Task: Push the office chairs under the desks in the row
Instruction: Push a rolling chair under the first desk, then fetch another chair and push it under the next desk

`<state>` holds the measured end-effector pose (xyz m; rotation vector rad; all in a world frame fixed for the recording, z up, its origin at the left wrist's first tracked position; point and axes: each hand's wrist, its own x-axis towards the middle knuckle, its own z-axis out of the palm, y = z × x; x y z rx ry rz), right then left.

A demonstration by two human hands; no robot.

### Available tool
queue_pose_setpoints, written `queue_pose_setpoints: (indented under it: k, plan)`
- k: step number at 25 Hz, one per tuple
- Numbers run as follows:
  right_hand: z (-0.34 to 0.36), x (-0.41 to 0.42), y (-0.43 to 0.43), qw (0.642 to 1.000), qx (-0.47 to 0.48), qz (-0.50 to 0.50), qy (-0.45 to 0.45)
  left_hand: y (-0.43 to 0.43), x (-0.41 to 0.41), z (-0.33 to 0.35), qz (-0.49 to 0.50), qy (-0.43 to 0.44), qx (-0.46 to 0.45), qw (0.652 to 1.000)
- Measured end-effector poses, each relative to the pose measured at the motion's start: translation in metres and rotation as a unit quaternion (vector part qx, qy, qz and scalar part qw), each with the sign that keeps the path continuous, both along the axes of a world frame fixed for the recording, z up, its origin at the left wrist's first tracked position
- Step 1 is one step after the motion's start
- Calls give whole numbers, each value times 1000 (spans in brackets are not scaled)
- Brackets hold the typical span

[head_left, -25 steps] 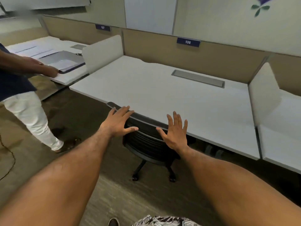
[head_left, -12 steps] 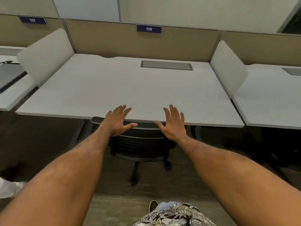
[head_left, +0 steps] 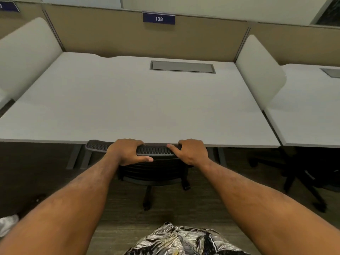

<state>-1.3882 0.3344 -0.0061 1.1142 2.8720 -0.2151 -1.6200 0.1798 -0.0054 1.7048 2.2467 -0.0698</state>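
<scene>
A black mesh office chair (head_left: 154,150) stands at the front edge of the white desk (head_left: 132,103) labelled 138, its seat mostly hidden beneath the top and its backrest touching the desk edge. My left hand (head_left: 127,151) is curled over the left part of the backrest's top rail, thumb on the near side. My right hand (head_left: 193,151) grips the rail's right end the same way. The chair's wheeled base (head_left: 147,201) shows on the floor below.
White dividers (head_left: 259,70) flank the desk, with a beige partition behind. A grey cable hatch (head_left: 182,67) lies in the desktop. Another black chair base (head_left: 303,181) stands under the right neighbouring desk. A person's white trouser leg (head_left: 7,223) is at lower left.
Both hands went from hovering with fingers spread above the chair to closing on its backrest rail. The view swung to face desk 138 and moved closer; the chair sits further under the desk.
</scene>
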Motion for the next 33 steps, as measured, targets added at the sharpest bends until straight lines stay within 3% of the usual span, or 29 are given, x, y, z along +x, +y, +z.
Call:
queue_pose_setpoints:
  k: [9, 17, 21, 25, 30, 33]
  plan:
    - [-5, -12, 4, 1000, 6, 6, -4, 0, -6, -2, 1, -22, 16, 1000]
    - [5, -12, 5, 997, -70, -31, -20, 29, -13, 15, -23, -118, -101, 988]
    - [25, 18, 17, 990, -57, -126, 31, 76, -5, 30, -68, -113, -87, 987]
    - [45, 82, 21, 967, -7, -247, 66, 135, 26, 44, -195, -71, -52, 977]
    - [58, 191, -14, 909, 28, -412, 62, 199, 129, 50, -358, -27, 42, 932]
    - [55, 257, -57, 861, 34, -504, 54, 203, 216, 41, -425, -48, 74, 901]
